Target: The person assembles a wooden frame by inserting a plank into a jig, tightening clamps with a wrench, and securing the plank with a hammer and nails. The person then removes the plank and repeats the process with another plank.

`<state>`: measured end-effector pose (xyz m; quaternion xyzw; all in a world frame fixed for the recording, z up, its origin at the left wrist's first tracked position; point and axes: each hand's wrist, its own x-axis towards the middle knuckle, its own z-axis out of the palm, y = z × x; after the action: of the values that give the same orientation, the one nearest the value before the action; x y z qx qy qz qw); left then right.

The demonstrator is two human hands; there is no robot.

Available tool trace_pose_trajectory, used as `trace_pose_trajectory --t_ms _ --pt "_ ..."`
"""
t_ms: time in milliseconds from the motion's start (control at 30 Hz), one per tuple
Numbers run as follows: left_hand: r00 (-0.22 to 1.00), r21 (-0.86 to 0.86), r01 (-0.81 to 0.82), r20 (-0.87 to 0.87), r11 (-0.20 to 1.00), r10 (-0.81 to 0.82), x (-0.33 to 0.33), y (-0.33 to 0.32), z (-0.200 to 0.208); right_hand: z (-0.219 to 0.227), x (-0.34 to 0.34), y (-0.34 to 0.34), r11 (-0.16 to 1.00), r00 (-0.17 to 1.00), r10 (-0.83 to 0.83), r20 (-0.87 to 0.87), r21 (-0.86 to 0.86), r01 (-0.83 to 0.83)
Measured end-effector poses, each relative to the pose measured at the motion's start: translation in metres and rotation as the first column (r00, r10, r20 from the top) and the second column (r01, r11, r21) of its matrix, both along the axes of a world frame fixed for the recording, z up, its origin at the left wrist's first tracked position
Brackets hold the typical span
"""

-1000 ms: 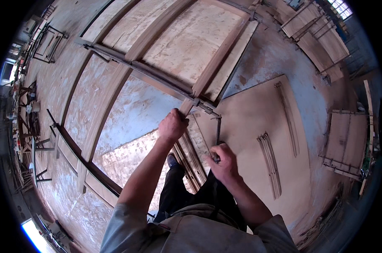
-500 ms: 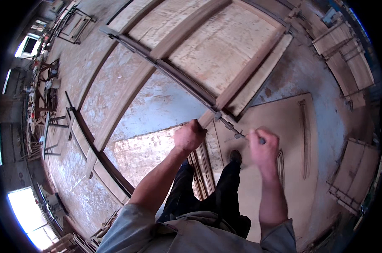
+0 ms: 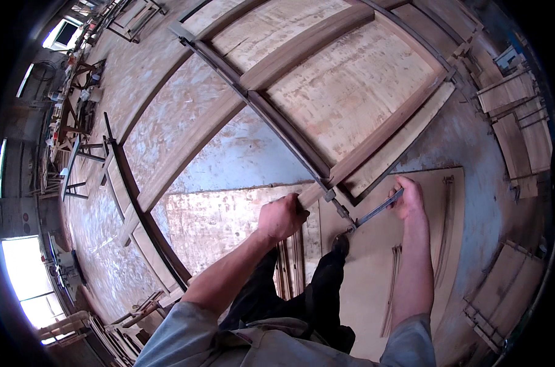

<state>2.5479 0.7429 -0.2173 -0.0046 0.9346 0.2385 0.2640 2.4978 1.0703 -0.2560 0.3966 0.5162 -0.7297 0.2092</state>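
Note:
My left hand (image 3: 282, 217) is closed around the near end of a wooden rail (image 3: 312, 194) of a large frame. In my right hand (image 3: 407, 199) is the end of a metal wrench (image 3: 378, 208), its fingers wrapped round it. The wrench slants down to the left, and its far end meets the screw end of a long bar clamp (image 3: 290, 142). That clamp runs along the frame's near side, its screw head (image 3: 342, 210) at the frame's corner. Wooden stiles and crosspieces (image 3: 387, 131) of the frame lie over pale boards (image 3: 351, 79).
A second bar clamp (image 3: 146, 211) crosses the rails at the left. Thin wooden strips (image 3: 392, 287) lie on a brown sheet (image 3: 363, 306) by my feet. Stacked wooden panels (image 3: 513, 144) stand at the right. A metal stand (image 3: 75, 171) and cluttered benches line the left.
My right hand has moved to the right, away from the clamp screw, and the wrench now shows at full length. My left hand keeps its grip on the rail. The whole view has shifted slightly.

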Motion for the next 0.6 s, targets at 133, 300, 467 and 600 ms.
trace_pose_trajectory --t_ms 133,300,467,600 --pt "1.000 0.003 0.007 0.015 1.000 -0.007 -0.002 0.000 0.000 -0.036 -0.003 0.003 0.991 0.988 -0.033 0.149 -0.125 0.052" --pt "0.999 0.001 0.018 0.049 1.000 -0.018 -0.002 -0.004 0.005 -0.056 0.000 -0.001 0.994 0.972 0.012 0.236 -0.107 0.014" --pt "0.998 0.041 0.004 0.062 0.999 -0.007 -0.002 -0.010 0.002 -0.037 0.029 0.005 0.982 0.962 -0.159 0.221 -0.062 0.177" --pt "0.999 0.035 0.010 0.040 0.999 -0.011 -0.003 -0.011 0.000 0.003 0.050 -0.011 0.956 0.959 -0.255 0.124 -0.117 0.269"
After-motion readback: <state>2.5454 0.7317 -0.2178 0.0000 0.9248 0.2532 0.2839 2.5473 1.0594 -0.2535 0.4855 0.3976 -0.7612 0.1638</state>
